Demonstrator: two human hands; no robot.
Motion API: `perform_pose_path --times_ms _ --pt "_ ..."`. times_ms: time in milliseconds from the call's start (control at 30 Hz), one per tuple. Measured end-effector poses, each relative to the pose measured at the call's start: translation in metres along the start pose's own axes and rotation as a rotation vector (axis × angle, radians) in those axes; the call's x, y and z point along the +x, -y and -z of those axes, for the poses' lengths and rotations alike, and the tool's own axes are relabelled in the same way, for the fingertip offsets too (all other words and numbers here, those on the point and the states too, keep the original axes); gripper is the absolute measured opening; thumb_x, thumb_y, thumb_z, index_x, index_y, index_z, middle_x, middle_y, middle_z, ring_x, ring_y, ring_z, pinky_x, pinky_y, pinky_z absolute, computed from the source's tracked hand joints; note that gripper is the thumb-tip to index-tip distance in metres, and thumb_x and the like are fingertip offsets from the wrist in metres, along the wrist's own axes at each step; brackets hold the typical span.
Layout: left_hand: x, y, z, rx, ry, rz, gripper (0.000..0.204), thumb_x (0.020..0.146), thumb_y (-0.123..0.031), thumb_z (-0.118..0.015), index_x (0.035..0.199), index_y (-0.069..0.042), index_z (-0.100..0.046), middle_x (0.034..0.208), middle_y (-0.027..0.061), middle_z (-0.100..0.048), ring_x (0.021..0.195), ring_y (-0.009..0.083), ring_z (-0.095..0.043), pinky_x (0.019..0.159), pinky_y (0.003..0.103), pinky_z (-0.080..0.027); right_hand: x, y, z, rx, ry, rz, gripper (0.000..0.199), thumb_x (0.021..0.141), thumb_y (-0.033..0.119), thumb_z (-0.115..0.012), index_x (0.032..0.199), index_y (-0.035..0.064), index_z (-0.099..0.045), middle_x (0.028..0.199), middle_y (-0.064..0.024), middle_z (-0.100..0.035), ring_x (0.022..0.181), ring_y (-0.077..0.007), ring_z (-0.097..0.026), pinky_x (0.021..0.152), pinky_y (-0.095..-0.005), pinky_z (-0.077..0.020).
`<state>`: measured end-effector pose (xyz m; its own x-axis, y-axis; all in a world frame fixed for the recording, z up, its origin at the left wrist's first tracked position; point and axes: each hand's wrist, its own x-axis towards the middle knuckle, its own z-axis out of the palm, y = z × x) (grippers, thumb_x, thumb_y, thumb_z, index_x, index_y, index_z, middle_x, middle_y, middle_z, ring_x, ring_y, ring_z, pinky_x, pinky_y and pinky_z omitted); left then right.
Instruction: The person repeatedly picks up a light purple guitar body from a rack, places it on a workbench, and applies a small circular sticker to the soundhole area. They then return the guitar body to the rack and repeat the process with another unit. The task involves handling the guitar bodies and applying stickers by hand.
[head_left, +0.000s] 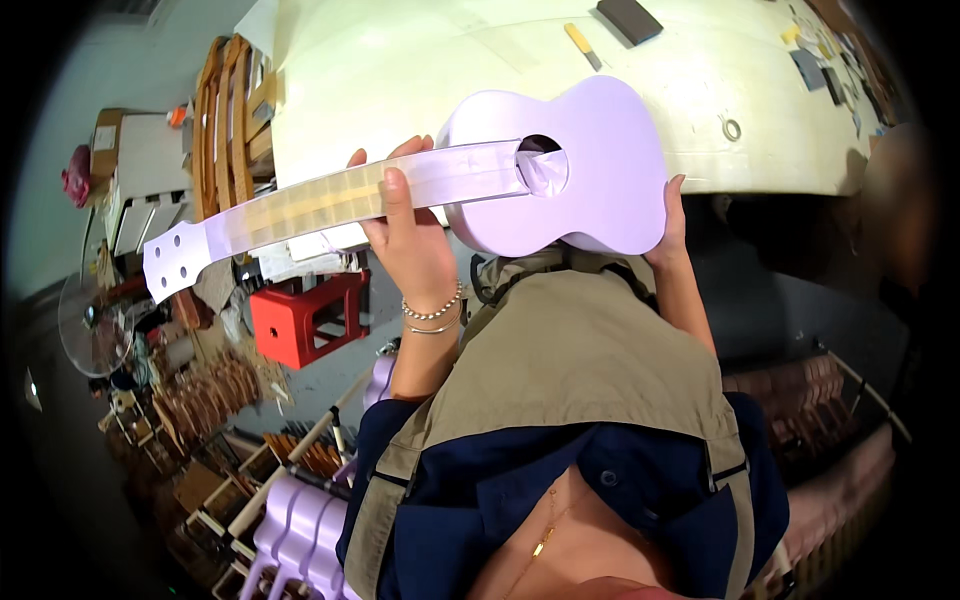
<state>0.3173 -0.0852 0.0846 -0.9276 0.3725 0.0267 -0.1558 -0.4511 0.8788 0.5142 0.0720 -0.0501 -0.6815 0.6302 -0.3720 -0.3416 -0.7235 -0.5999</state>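
A lilac ukulele (pixel 610 165) without strings lies across in front of me, its head (pixel 178 260) pointing left. Yellowish masking tape (pixel 310 208) covers much of the fretboard, and crumpled pale film or paper (pixel 543 172) fills part of the sound hole. My left hand (pixel 405 225) grips the neck near the body, with the thumb across the taped front and fingertips showing beyond the far edge. Against the lower right end of the body rests my right hand (pixel 672 225), supporting it; most of its fingers are hidden behind the body.
On the pale table (pixel 380 80) lie a yellow-handled blade (pixel 582 47), a dark block (pixel 629 20) and a tape roll (pixel 731 128). A red stool (pixel 310 320) stands below left. Racks hold several lilac ukulele bodies (pixel 295 530). A blurred person (pixel 900 210) is at the far right.
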Motion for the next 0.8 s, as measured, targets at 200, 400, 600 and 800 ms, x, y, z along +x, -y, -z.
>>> perform_pose_path --times_ms 200,400,600,800 --pt "-0.002 0.01 -0.015 0.08 -0.111 -0.094 0.05 0.09 -0.016 -0.051 0.13 -0.004 -0.024 0.116 0.024 -0.048 0.112 0.0349 -0.047 0.096 0.046 -0.037 0.037 0.016 0.007 -0.041 0.049 -0.085 0.075 0.09 0.059 -0.017 0.135 -0.0004 -0.028 0.131 -0.0159 -0.041 0.119 -0.0265 -0.043 0.099 -0.0381 -0.0357" --pt "-0.002 0.015 -0.021 0.054 -0.203 -0.159 0.047 0.091 -0.014 -0.046 0.129 -0.001 -0.023 0.114 0.0252 -0.049 0.109 0.0349 -0.048 0.095 0.047 -0.038 0.051 0.034 -0.003 -0.066 0.058 -0.131 0.079 0.089 0.06 -0.009 0.136 -0.0013 -0.025 0.133 -0.0161 -0.039 0.122 -0.0265 -0.04 0.101 -0.038 -0.0336" --pt "0.007 0.018 0.009 -0.081 -0.217 -0.166 0.039 0.089 -0.014 -0.05 0.123 -0.004 -0.033 0.114 0.019 -0.05 0.109 0.0338 -0.048 0.097 0.048 -0.038 0.058 0.04 -0.018 -0.104 0.119 -0.099 0.085 0.085 0.065 -0.006 0.137 -0.0004 -0.022 0.136 -0.0167 -0.036 0.125 -0.0273 -0.037 0.103 -0.0384 -0.0314" --pt "0.013 0.014 0.019 -0.092 -0.293 -0.081 0.03 0.09 -0.015 -0.049 0.118 -0.008 -0.039 0.117 0.0156 -0.05 0.112 0.0307 -0.047 0.098 0.048 -0.037 0.054 0.052 -0.037 -0.25 0.093 -0.103 0.085 0.086 0.065 -0.006 0.137 -0.0013 -0.023 0.136 -0.0173 -0.036 0.125 -0.027 -0.037 0.102 -0.037 -0.0331"
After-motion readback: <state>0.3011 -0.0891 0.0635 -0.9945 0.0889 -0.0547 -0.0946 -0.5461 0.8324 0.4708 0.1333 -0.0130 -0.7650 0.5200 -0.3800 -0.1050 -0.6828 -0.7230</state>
